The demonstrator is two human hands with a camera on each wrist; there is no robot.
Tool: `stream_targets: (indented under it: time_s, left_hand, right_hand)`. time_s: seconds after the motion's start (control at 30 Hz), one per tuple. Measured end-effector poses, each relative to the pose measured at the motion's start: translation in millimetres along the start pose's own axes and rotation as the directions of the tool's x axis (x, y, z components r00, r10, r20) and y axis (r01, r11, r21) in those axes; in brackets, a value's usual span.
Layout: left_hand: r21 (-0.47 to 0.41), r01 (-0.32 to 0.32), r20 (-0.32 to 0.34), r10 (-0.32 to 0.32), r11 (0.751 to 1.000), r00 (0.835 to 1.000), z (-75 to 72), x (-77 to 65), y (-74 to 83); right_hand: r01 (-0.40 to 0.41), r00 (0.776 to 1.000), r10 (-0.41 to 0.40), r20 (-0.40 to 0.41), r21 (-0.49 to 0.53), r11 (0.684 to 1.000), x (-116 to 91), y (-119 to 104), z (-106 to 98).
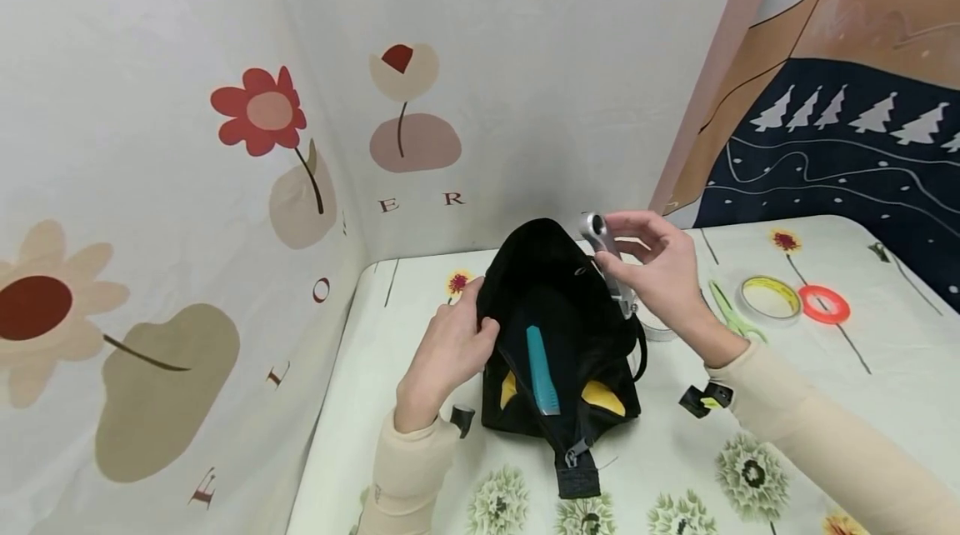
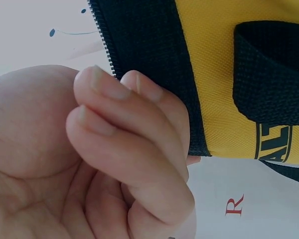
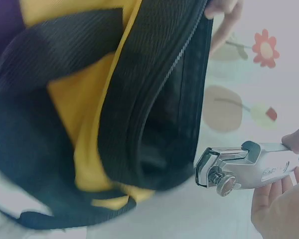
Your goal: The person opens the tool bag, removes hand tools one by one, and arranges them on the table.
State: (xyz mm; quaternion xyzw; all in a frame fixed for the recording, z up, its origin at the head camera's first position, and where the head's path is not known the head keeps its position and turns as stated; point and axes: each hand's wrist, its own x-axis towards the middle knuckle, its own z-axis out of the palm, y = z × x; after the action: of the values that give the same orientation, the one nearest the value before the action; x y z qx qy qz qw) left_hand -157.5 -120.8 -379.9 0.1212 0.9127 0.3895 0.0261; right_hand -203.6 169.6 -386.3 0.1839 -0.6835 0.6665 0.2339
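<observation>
A black and yellow zippered tool bag (image 1: 536,268) stands unzipped on the table, its mouth facing me. With curled fingers and thumb, my left hand (image 1: 450,343) grips the left edge of its opening; the yellow side and a black strap show in the left wrist view. My right hand (image 1: 660,268) holds a silver metal scraper-like tool (image 3: 264,167) by its handle, over the right edge of the opening. A knurled thumbscrew (image 3: 225,184) sits near the tool's clamp end. One slim teal handle (image 1: 542,368) lies inside the bag's front; the deeper interior is dark.
Right of the bag lie light green scissors (image 1: 731,310), a tape roll with a yellow core (image 1: 795,299) and a red ring-shaped roll (image 1: 838,307). Another roll (image 1: 660,335) is partly hidden behind the bag. A printed cloth wall (image 1: 540,60) rises behind the table.
</observation>
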Motion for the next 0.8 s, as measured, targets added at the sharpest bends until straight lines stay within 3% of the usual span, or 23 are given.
stream_targets:
  time_s: [0.23, 0.47, 0.8]
  left_hand:
    - [0.004, -0.003, 0.000, 0.003, 1.000, 1.000, 0.2, -1.0, 1.3]
    - [0.004, -0.004, -0.001, 0.004, 1.000, 1.000, -0.1, -1.2, 1.0]
    - [0.013, -0.012, -0.003, 0.012, 1.000, 1.000, 0.8, -0.2, 0.3]
  right_hand:
    - [-0.014, 0.997, 0.001, -0.079, -0.156, 0.988, -3, 2, -41]
    - [-0.119, 0.982, 0.062, -0.179, -0.329, 0.937, -8, 13, -84]
    - [-0.300, 0.915, 0.145, -0.376, -0.393, 0.869, -13, 30, -146]
